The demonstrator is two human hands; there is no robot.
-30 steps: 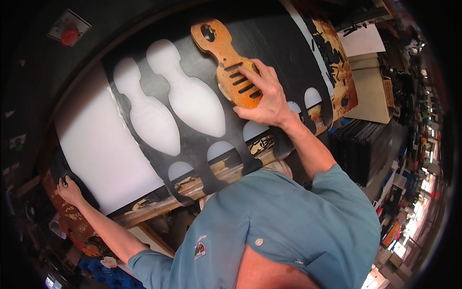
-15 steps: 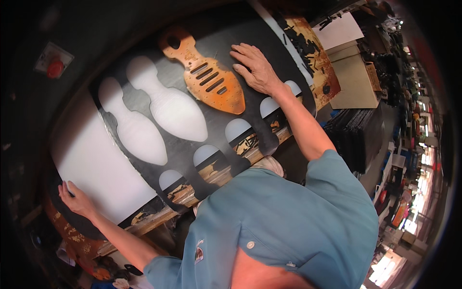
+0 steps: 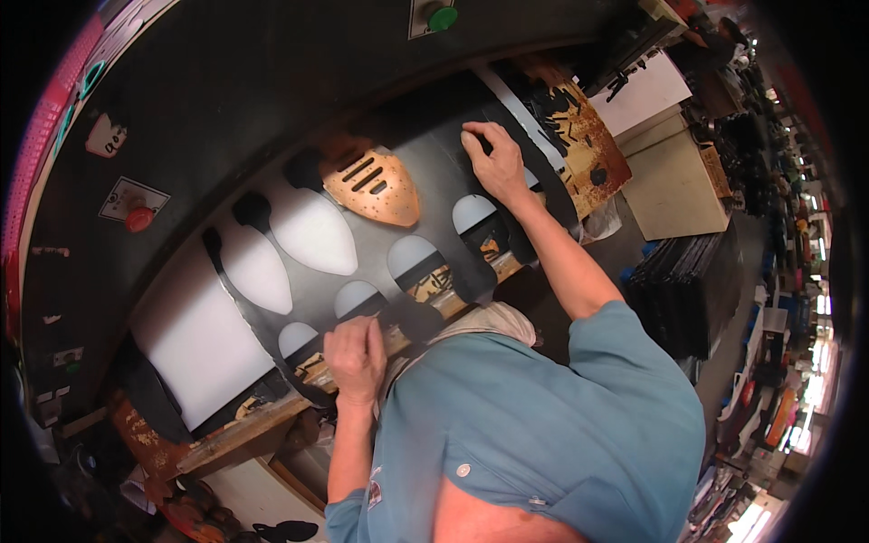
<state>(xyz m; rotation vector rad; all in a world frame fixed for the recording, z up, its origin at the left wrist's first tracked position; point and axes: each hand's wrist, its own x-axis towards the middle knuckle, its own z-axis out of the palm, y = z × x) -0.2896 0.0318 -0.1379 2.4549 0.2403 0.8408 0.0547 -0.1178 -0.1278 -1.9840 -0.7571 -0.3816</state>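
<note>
My right hand (image 3: 498, 163) rests over the right part of a black sheet (image 3: 439, 172), its thumb and index finger curled to a pinch. Anything between those fingertips is too small to see. At the bench's front edge, my left hand (image 3: 356, 357) is bunched closed beside the half-round cut-outs; whatever it may grip is hidden. An orange-tan, slotted, sole-shaped template (image 3: 394, 185) lies on the sheet, its narrow end in shadow under a dark machine panel (image 3: 272, 90). To its left are two white sole-shaped areas (image 3: 312, 226) and a plain white area (image 3: 204, 335).
The panel carries a red button (image 3: 138, 218) and a green button (image 3: 442, 18). Black scraps lie on a worn tan board (image 3: 593, 145) at the right. Beyond stand a beige box (image 3: 674, 181) and a stack of black sheets (image 3: 683, 290). A wooden edge (image 3: 231, 439) runs along the front.
My left hand has come from the white area's left side to the front edge and closed. My right fingers have curled. Sheet and template sit further left; the panel covers more of their far side.
</note>
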